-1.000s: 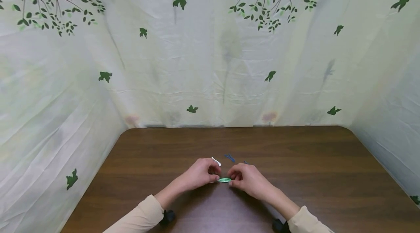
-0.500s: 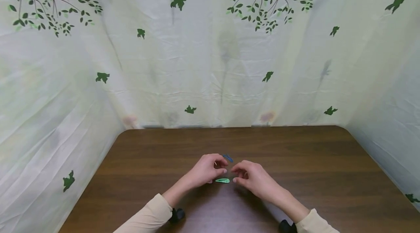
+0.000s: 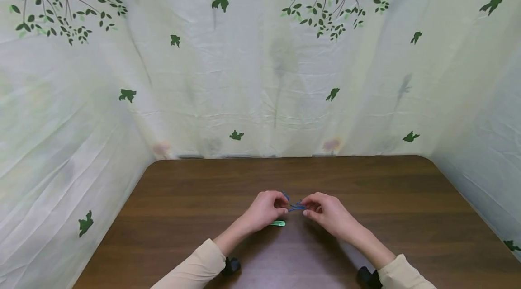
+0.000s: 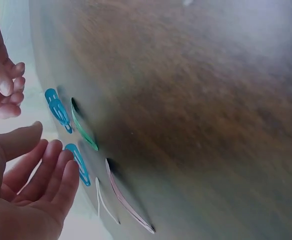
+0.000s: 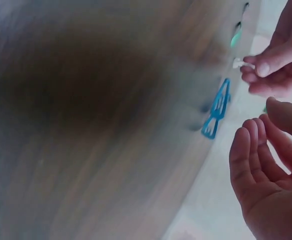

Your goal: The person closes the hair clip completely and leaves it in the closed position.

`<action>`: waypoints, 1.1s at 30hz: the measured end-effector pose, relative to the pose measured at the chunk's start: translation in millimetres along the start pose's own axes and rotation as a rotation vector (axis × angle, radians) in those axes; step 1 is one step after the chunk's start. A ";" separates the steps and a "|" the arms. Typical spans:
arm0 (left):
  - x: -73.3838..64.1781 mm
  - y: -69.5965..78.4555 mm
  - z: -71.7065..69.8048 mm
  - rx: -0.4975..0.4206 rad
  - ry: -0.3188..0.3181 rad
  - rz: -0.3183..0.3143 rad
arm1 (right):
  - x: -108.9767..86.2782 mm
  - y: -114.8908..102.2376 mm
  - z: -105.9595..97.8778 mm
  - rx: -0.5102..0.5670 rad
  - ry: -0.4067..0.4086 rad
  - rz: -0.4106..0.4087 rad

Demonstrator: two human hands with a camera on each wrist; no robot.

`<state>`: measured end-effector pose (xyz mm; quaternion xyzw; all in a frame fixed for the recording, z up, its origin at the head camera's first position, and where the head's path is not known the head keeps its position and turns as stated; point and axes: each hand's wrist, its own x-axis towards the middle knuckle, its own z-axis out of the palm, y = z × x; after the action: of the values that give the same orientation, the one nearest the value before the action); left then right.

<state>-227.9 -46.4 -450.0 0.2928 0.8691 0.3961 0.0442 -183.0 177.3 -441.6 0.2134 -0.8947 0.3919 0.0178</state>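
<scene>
My left hand point(image 3: 263, 210) and right hand point(image 3: 334, 215) face each other over the table, fingers loosely bent. Between the fingertips are blue snap hair clips point(image 3: 296, 207); in the left wrist view overlapping blue clips point(image 4: 58, 110) lie just beyond both hands. Another blue clip point(image 4: 80, 167) is right by my left fingers. Nothing shows between my thumb and fingers in either hand's own wrist view. A green clip point(image 3: 279, 223) lies nearer the body, partly hidden by my left hand. Also on the table are a pink clip point(image 4: 126, 200) and a white clip point(image 4: 103, 202), hidden in the head view.
The brown wooden table point(image 3: 183, 185) reaches back to a pale curtain point(image 3: 244, 76) printed with leaves and branches. Curtain also hangs at both sides. Dark wrist-worn devices point(image 3: 231, 265) sit below the cream sleeves point(image 3: 195, 264).
Both hands have left the green clip, which lay between their fingertips a second ago, and moved right and farther out to the blue clips.
</scene>
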 end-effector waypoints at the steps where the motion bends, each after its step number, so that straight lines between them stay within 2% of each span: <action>1: 0.6 -0.1 0.8 0.005 0.003 -0.005 | 0.6 1.7 -0.7 -0.010 0.008 0.002; 7: 2.3 -1.0 3.7 0.045 0.010 -0.018 | 3.5 9.6 -4.0 -0.066 0.043 0.029; 15: 5.0 -5.0 6.8 0.081 -0.001 -0.007 | 6.6 20.9 -4.4 -0.117 0.029 0.081; 25: 6.9 -5.1 7.2 0.088 -0.005 0.002 | 11.5 33.4 -4.4 -0.103 -0.002 0.105; 29: 6.9 -4.5 7.0 0.091 0.012 0.046 | 14.3 35.2 -5.7 -0.079 -0.031 0.105; 33: 7.3 -3.6 6.9 0.080 0.019 0.059 | 16.9 35.4 -5.7 -0.072 -0.042 0.102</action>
<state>-233.5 -39.8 -456.2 0.3160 0.8757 0.3649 0.0124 -213.1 196.4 -458.9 0.1752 -0.9181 0.3552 -0.0133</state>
